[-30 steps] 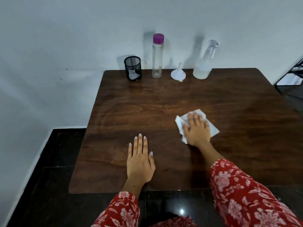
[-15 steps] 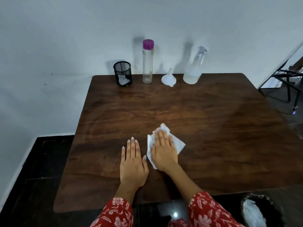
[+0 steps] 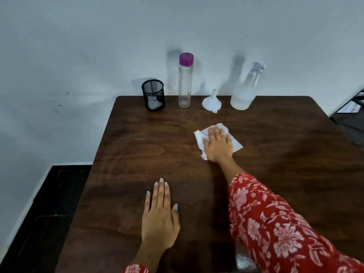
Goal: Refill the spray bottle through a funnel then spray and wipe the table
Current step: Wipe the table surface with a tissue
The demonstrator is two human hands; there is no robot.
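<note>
The left hand (image 3: pixel 159 219) lies flat on the wooden counter (image 3: pixel 137 154) near its front edge, fingers straight and close together, holding nothing. Along the back edge stand a black mesh cup (image 3: pixel 153 97), a clear bottle with a purple cap (image 3: pixel 185 80), a white funnel (image 3: pixel 212 103) resting mouth down, and the spray bottle (image 3: pixel 245 89). Toward the counter's middle, the right hand (image 3: pixel 217 145) presses flat on a white tissue (image 3: pixel 236 145), fingers spread; the tissue shows around the fingers and on both sides.
</note>
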